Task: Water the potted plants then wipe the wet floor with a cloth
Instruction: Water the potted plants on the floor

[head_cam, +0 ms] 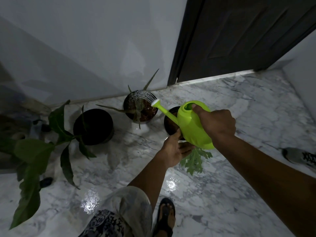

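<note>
A lime-green watering can (191, 127) is tilted to the left, and water sprays from its white rose onto the spiky plant in the middle pot (141, 108). My right hand (216, 124) grips the can at its top handle. My left hand (174, 150) supports the can from below. A black pot (93, 126) with long drooping leaves stands to the left. A third pot (171, 122) sits half hidden behind the can, with a lobed green leaf (195, 159) showing beneath it. No cloth is in view.
The marble floor (239, 117) shines with wet patches near my sandalled foot (165, 218). A white wall runs behind the pots, and a dark door (239, 36) stands at the back right. A grey shoe (301, 157) lies at the right edge.
</note>
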The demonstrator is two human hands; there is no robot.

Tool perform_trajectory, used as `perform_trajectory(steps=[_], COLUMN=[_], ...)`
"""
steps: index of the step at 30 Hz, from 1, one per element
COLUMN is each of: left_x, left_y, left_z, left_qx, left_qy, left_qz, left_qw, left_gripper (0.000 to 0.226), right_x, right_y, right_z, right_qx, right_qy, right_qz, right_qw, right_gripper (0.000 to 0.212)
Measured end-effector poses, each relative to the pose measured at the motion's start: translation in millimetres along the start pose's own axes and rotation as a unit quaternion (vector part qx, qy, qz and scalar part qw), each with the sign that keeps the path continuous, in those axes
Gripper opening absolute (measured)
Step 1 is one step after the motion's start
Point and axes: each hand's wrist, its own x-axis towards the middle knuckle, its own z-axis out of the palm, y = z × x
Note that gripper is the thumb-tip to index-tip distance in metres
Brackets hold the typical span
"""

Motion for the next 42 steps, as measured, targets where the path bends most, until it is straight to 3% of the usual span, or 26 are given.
perform_trajectory(steps=[10, 15, 19, 25, 30, 42], left_x=[1.3, -7.5, -28.1, -65.6, -91.2, -83.1], left_y=[-10.0, -32.4, -63.6, -122.4, -172.9, -188.7], left_z=[1.0, 10.2, 24.1, 33.4, 32.0, 28.3], left_qx=[0.030, 0.067, 0.117, 0.199, 0.236, 0.265], left_qy=[-0.006, -0.016, -0.032, -0.070, -0.089, -0.088], left_qz=[0.005, 0.012, -0.011, -0.079, -0.130, -0.111], left_qw=[1.000, 0.998, 0.993, 0.974, 0.959, 0.954], left_gripper=[0.041, 0.048, 0.037, 0.049, 0.045, 0.048], right_x=[-3.2, -31.1, -66.5, -121.9, -153.2, -150.5], right_y=[15.0, 48.1, 85.5, 144.6, 188.7, 210.1], right_z=[-12.6, -39.3, -65.2, -96.9, -114.6, -105.8], right_qx=[0.039, 0.107, 0.144, 0.154, 0.134, 0.134], right_qy=[0.010, 0.046, 0.083, 0.138, 0.149, 0.165], right_qz=[0.030, 0.027, 0.060, 0.134, 0.174, 0.182], right_qw=[0.999, 0.993, 0.984, 0.969, 0.964, 0.960], right_gripper=[0.095, 0.061, 0.060, 0.064, 0.064, 0.066])
